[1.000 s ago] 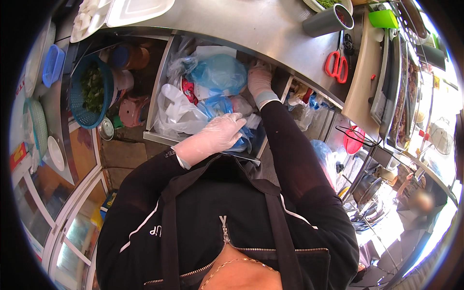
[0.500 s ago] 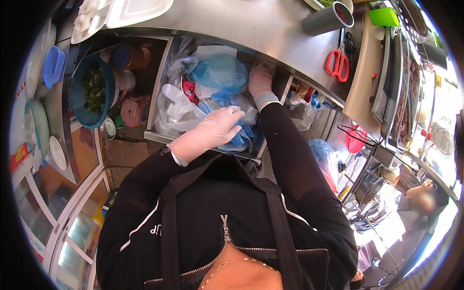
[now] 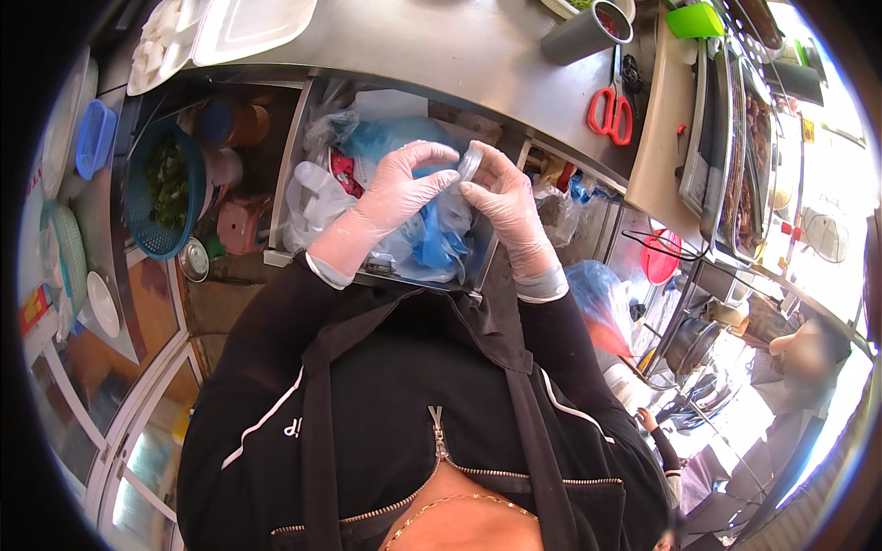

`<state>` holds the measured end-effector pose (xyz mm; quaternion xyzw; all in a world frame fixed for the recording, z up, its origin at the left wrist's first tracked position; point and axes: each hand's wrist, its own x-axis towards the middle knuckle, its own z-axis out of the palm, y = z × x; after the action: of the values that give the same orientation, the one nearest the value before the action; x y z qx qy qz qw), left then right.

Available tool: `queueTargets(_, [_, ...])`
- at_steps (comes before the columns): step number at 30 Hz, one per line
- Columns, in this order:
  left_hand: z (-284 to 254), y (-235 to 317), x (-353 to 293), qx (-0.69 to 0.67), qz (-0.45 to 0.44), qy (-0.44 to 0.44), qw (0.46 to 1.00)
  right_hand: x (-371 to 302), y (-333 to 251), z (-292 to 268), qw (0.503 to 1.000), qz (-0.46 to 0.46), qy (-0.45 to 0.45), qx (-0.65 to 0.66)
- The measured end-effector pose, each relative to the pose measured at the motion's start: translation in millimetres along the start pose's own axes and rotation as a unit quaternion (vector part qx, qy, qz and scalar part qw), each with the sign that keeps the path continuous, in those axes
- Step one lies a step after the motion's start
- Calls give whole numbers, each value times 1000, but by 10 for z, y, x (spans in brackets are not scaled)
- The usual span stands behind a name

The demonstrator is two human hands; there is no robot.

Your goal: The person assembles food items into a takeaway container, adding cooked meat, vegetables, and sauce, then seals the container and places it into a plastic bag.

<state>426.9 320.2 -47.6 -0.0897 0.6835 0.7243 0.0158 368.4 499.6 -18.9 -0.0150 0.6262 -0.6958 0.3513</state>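
Since one second ago, our right hand [image 3: 505, 207] has come out from the back right part of the drawer [image 3: 277, 258], and our left hand [image 3: 395, 197] has moved farther from our body, so that the two are now just beside each other above it. Between the thumb and fingers of the right hand we grip a small clear plastic piece [image 3: 469, 163], thin and shiny, with a rounded edge. The left fingers are bent in a soft curve, with a gap between them and the thumb; their tips are near this piece, but we cannot tell if they touch it. Both hands wear thin, half-transparent gloves, which make small wrinkles at the wrists. Below, the metal drawer is full of crumpled bags: a puffed blue bag [image 3: 390, 136] at the back, soft white bags [image 3: 317, 197] at the left, and a glossy pink-red packet [image 3: 344, 173] among them. On the smooth steel counter [image 3: 441, 55] lie scissors [image 3: 610, 115] with red looped handles, near a grey, tube-shaped cup [image 3: 577, 35].
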Motion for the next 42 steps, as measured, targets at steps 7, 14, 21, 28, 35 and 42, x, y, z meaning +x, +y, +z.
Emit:
queueTargets(7, [42,304,-60,-163,-125,-72,976,-182,-183,4,1000,15,-18,-13])
queueTargets(14, [-13,380,-82,-220,-185,-42,957,-198,-185,-83,998,-27,-20,61])
queueTargets(21, [-291,407,-95,-221,-199,11,955,-4,-18,-162,943,-100,66,-310])
queueTargets(28, [-285,388,-114,-181,-115,-51,975,-179,-430,377,844,-290,63,-447])
queueTargets(35, [-224,394,-102,-308,-192,-84,928,-123,-287,468,937,-222,77,-260])
queueTargets(42, [-260,411,-117,-343,-222,-143,901,-158,-294,460,991,-97,19,-93])
